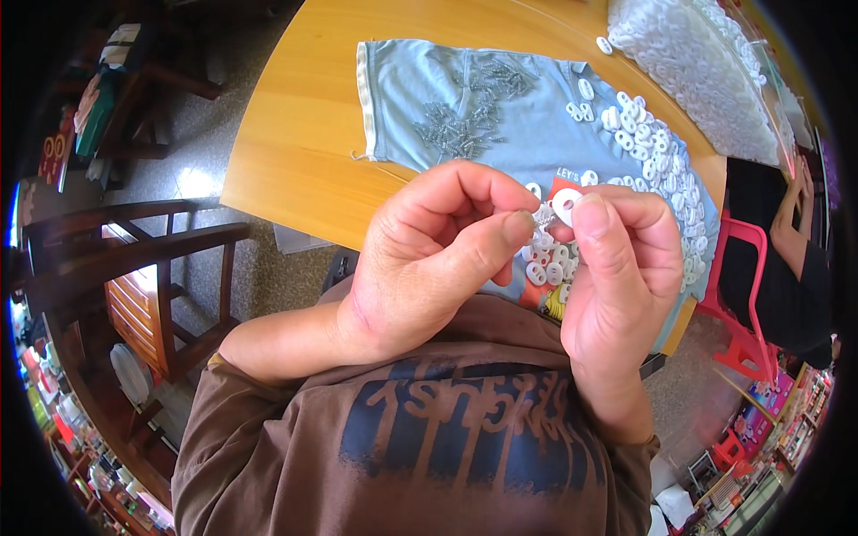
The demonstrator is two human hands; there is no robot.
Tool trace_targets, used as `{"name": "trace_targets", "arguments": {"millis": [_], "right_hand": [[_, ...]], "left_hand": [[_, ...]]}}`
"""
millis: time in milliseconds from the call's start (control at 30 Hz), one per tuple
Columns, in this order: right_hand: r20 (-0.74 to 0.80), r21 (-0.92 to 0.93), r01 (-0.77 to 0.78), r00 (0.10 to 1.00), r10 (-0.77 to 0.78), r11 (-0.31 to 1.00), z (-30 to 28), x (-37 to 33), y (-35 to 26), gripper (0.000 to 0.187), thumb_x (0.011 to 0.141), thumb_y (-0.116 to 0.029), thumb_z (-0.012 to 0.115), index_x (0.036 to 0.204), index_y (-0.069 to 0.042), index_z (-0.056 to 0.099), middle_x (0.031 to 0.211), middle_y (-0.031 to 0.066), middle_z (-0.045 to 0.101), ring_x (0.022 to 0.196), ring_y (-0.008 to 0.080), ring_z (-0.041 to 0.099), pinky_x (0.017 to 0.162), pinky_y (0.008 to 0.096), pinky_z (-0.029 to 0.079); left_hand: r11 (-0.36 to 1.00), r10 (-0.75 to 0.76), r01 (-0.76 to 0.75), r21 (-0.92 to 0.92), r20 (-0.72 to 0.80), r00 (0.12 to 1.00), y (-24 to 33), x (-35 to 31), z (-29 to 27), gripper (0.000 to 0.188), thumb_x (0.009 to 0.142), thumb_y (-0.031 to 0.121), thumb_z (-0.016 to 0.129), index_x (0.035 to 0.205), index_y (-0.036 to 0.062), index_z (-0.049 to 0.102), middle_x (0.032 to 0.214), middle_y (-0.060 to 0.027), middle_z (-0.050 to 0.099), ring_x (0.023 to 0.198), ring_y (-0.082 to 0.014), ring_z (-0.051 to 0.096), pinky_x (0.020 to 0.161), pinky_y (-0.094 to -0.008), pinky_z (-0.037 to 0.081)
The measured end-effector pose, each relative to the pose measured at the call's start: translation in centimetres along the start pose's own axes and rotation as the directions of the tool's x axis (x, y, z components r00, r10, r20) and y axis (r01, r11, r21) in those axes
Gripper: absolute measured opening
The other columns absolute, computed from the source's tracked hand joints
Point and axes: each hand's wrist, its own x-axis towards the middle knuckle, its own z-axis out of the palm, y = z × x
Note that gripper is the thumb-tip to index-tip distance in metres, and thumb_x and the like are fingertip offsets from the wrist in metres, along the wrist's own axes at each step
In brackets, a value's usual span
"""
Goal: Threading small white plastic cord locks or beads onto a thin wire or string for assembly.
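My right hand (621, 268) pinches a white oval plastic piece (564, 204) with a hole in it between thumb and forefinger. Close beside it, the thumb and forefinger of my left hand (438, 255) are closed on a tiny metal spring (542, 214), partly hidden by the fingertips. Both hands are raised over a light blue garment (402, 98) spread on the table. Many loose white oval pieces (660, 165) lie on its right part and under my hands. A heap of small metal springs (460, 125) rests on its left part.
The curved wooden table (299, 116) carries a clear bag (693, 67) packed with white pieces at the far right. Another person's arm (791, 228) rests beyond the right edge, near a red plastic chair (755, 286). A wooden armchair (161, 295) stands at the left.
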Motion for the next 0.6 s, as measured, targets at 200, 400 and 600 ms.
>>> {"name": "trace_targets", "arguments": {"millis": [200, 400, 600], "right_hand": [[0.009, 0.006, 0.011, 1.000, -0.012, 1.000, 0.16, 0.01, 0.05, 0.008, 0.081, -0.006, 0.058, 0.080, -0.001, 0.051, 0.079, 0.0085, 0.057, 0.068, 0.0119, 0.050, 0.068, 0.0264, 0.042], [0.015, -0.013, 0.066, 0.998, -0.066, 0.998, 0.33, 0.01, 0.25, 0.008, 0.081, -0.005, 0.058, 0.080, -0.001, 0.051, 0.078, 0.0089, 0.058, 0.068, 0.0118, 0.051, 0.068, 0.0268, 0.042], [0.013, -0.024, 0.086, 0.996, -0.086, 0.996, 0.34, -0.08, 0.42, 0.008, 0.081, -0.006, 0.058, 0.080, 0.000, 0.051, 0.078, 0.0091, 0.058, 0.068, 0.0117, 0.051, 0.068, 0.0267, 0.042]], "left_hand": [[1.000, 0.010, -0.010, -0.008, -0.009, 1.000, 0.03, 0.05, 0.21, 0.011, 0.084, 0.003, 0.054, 0.096, 0.0011, 0.054, 0.082, -0.0005, 0.056, 0.066, -0.0030, 0.050, 0.057, -0.0155, 0.041], [1.000, 0.014, -0.013, 0.005, -0.055, 0.998, 0.03, 0.18, 0.59, 0.010, 0.084, 0.003, 0.054, 0.093, 0.0005, 0.053, 0.079, -0.0054, 0.057, 0.061, -0.0089, 0.051, 0.054, -0.0204, 0.043], [1.000, 0.016, -0.016, -0.021, -0.007, 1.000, -0.22, 0.10, 0.26, 0.011, 0.084, 0.003, 0.054, 0.095, 0.0004, 0.053, 0.083, -0.0013, 0.057, 0.068, -0.0038, 0.050, 0.059, -0.0165, 0.042]]}}
